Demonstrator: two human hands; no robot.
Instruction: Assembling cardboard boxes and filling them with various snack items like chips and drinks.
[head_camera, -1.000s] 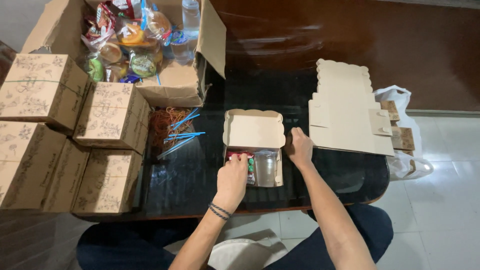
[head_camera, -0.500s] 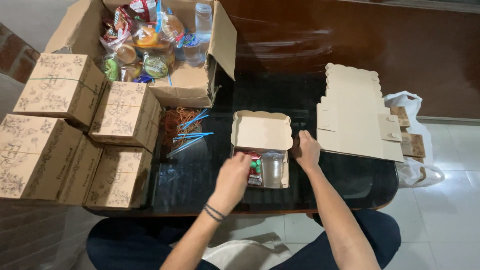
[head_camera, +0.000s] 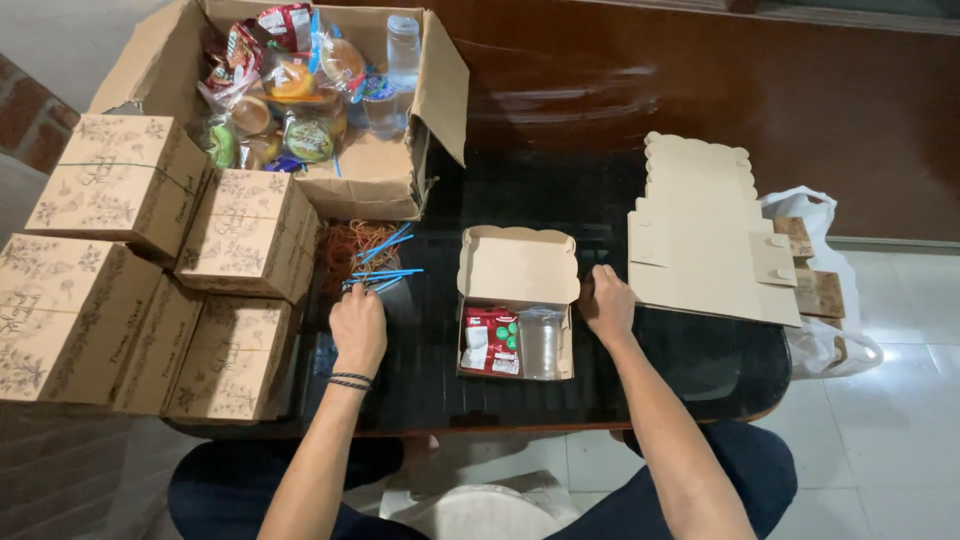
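Straws (head_camera: 382, 266), thin and blue, lie in a loose bunch on the dark tabletop (head_camera: 640, 375) toward its left edge, just beside a tangle of orange rubber bands (head_camera: 345, 248), and your left hand (head_camera: 358, 325) rests knuckles-up with its fingertips at their near ends; whether the fingers have closed on one you cannot tell from this angle. Your right hand (head_camera: 606, 303) lies flat and loosely open against the right wall of the small open meal box (head_camera: 518, 300), which sits mid-table with a red snack packet (head_camera: 490, 338) and a clear plastic cup (head_camera: 540, 343) inside. Flat unfolded box blanks (head_camera: 705, 235) are stacked toward the right edge. A big open carton (head_camera: 375, 175) of wrapped food and water bottles stands at the far left corner, and closed printed boxes (head_camera: 150, 270) crowd the left edge.
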